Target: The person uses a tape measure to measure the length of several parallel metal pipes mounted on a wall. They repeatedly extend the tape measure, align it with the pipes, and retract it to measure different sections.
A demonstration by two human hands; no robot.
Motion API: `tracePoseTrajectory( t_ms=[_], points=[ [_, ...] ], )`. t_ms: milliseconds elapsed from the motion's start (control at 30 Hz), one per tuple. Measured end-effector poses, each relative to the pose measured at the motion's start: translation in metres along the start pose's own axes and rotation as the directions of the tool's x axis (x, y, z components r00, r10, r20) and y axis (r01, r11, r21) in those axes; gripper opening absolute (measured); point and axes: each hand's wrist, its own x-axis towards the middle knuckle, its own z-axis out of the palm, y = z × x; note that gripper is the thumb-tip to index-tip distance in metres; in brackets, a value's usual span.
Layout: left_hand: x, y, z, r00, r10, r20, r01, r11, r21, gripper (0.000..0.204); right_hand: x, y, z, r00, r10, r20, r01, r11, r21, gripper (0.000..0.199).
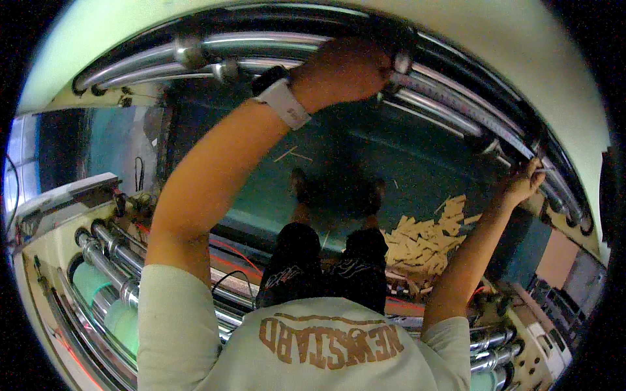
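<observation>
A pale measuring tape [456,104] with fine marks stretches along the shiny metal shafts [267,43] of a machine in front of me. Its left end meets my left hand [349,72], whose curled fingers sit in shadow beside a metal collar [402,60]; their exact grip is partly hidden. Farther right, my right hand [523,180] pinches the tape against the shafts, just past another dark collar [490,144]. A white-strapped watch [285,104] is on my left wrist.
Cut cardboard strips [427,242] lie piled on the dark green floor [261,163] at my right, with a few loose ones ahead. Behind me runs a second machine section with metal rollers [111,267], green cylinders [91,285] and red cables [236,252]. Panels stand at both sides.
</observation>
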Motion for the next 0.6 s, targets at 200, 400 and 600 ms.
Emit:
tracePoseTrajectory(
  t_ms=[200, 400, 600],
  points=[
    [-0.055, 0.013, -0.025, 0.972, -0.045, 0.231, 0.080, 0.986, -0.143, 0.028, -0.016, -0.013, -0.007, 0.989, 0.150, 0.012, -0.150, 0.989, -0.011, 0.020],
    [-0.197, -0.037, 0.000, 0.891, -0.232, 0.391, 0.316, 0.934, -0.165, 0.029, -0.111, -0.023, 0.005, 0.982, 0.085, 0.170, -0.027, 0.947, -0.319, 0.029],
    [-0.333, -0.061, -0.013, 0.741, -0.465, 0.485, 0.603, 0.778, -0.175, 0.026, -0.241, -0.032, 0.111, 0.594, 0.242, 0.767, 0.214, 0.872, -0.441, 0.021]
  ],
)
